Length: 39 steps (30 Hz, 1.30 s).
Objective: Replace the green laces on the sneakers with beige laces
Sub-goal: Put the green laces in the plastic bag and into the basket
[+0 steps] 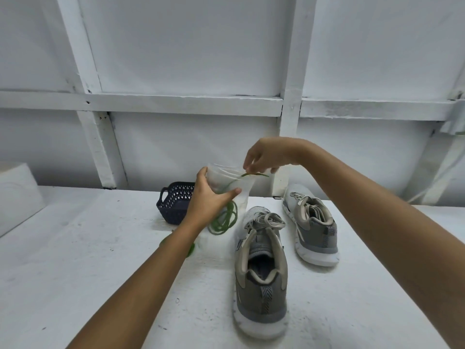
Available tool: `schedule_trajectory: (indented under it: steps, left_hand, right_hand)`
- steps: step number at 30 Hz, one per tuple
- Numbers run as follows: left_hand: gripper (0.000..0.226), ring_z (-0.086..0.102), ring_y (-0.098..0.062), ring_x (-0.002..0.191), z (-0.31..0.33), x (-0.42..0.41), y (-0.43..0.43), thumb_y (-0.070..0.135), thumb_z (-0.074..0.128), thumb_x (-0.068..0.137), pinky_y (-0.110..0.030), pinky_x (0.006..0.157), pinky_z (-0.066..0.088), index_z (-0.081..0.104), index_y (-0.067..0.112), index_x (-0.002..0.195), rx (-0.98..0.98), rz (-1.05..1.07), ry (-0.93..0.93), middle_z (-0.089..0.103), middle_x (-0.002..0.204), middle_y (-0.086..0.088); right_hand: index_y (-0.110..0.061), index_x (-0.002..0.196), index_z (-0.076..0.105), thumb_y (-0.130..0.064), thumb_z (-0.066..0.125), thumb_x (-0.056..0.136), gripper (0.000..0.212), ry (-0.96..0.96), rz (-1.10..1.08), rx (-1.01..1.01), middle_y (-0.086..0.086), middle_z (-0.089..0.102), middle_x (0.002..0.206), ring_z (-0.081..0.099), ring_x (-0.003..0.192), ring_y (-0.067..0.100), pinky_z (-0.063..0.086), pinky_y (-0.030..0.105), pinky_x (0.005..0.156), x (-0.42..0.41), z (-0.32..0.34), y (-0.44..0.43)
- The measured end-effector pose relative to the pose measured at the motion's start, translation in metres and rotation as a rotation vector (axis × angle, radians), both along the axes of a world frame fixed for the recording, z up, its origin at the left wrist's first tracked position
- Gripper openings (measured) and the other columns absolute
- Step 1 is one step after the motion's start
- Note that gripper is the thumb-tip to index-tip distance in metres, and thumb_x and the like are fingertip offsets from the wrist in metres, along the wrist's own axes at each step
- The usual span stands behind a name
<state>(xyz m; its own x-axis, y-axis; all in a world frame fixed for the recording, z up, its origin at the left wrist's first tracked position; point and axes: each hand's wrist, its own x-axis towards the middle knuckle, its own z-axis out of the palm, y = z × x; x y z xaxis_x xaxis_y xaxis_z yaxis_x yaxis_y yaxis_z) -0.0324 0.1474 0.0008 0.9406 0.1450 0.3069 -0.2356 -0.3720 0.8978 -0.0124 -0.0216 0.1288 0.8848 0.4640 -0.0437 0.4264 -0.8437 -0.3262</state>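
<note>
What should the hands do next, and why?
Probably push the green lace end down into the bag: the right hand pinches it at the mouth, the left hand holds the bag, and most already lies coiled inside.

The left hand covers the near wall of the clear bag and the right end of the dark basket. The green lace coiled inside shows only dimly through the plastic, and part of it is lost behind the wrist. A green smear beside the left forearm is too blurred to name. On the right hand, the fingers blur at the bag's mouth. Both forearms and the white block run off the frame's edges.
</note>
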Motion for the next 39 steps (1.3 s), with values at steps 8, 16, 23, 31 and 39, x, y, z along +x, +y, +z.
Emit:
schedule_trajectory:
  steps: [8, 16, 23, 31, 39]
  left_hand:
    - [0.103, 0.037, -0.019, 0.131, -0.009, -0.003, 0.001, 0.038, 0.080, 0.070, -0.001, 0.077, 0.040, 0.016, 0.016, 0.148, 0.013, 0.036, 0.004, 0.033, 0.147, -0.006]
    - [0.112, 0.030, -0.021, 0.138, -0.013, -0.006, -0.002, 0.046, 0.081, 0.065, -0.038, 0.112, 0.032, 0.013, 0.018, 0.149, 0.057, 0.018, 0.015, 0.026, 0.153, -0.006]
    - [0.116, 0.034, -0.021, 0.136, -0.009, -0.008, 0.005, 0.056, 0.079, 0.056, -0.040, 0.108, 0.037, 0.015, 0.023, 0.148, 0.008, 0.036, 0.018, 0.031, 0.150, -0.005]
    - [0.110, 0.030, -0.019, 0.138, -0.006, -0.012, 0.011, 0.049, 0.079, 0.065, -0.033, 0.108, 0.033, 0.015, 0.017, 0.148, 0.052, 0.114, -0.039, 0.026, 0.153, -0.005]
    - [0.105, 0.056, -0.016, 0.118, -0.015, -0.020, 0.045, 0.064, 0.082, 0.048, -0.044, 0.099, 0.048, 0.035, 0.023, 0.133, -0.247, -0.129, 0.068, 0.055, 0.128, 0.000]
  right_hand:
    - [-0.011, 0.102, 0.068, -0.009, 0.061, 0.087, 0.017, 0.066, -0.040, -0.061, 0.004, 0.067, 0.082, 0.061, 0.065, 0.007, 0.049, 0.017, 0.056, 0.006, -0.017, 0.001]
    - [-0.013, 0.090, 0.067, -0.009, 0.063, 0.085, 0.007, -0.022, 0.006, 0.113, 0.006, 0.071, 0.084, 0.061, 0.057, 0.006, 0.046, 0.014, 0.048, 0.006, -0.015, 0.026]
    - [-0.011, 0.098, 0.071, -0.051, 0.033, 0.098, 0.054, -0.033, -0.035, -0.060, -0.003, 0.054, 0.059, 0.045, 0.052, 0.011, 0.042, 0.024, 0.056, -0.008, -0.022, 0.038]
    - [-0.020, 0.087, 0.071, -0.039, 0.051, 0.092, 0.028, -0.018, 0.132, -0.230, -0.004, 0.060, 0.076, 0.052, 0.078, 0.016, 0.040, 0.028, 0.071, -0.007, -0.020, 0.037]
    - [-0.027, 0.094, 0.071, -0.021, 0.059, 0.090, 0.014, -0.011, 0.232, -0.065, -0.011, 0.069, 0.090, 0.060, 0.089, 0.007, 0.043, 0.023, 0.086, 0.003, -0.022, 0.031]
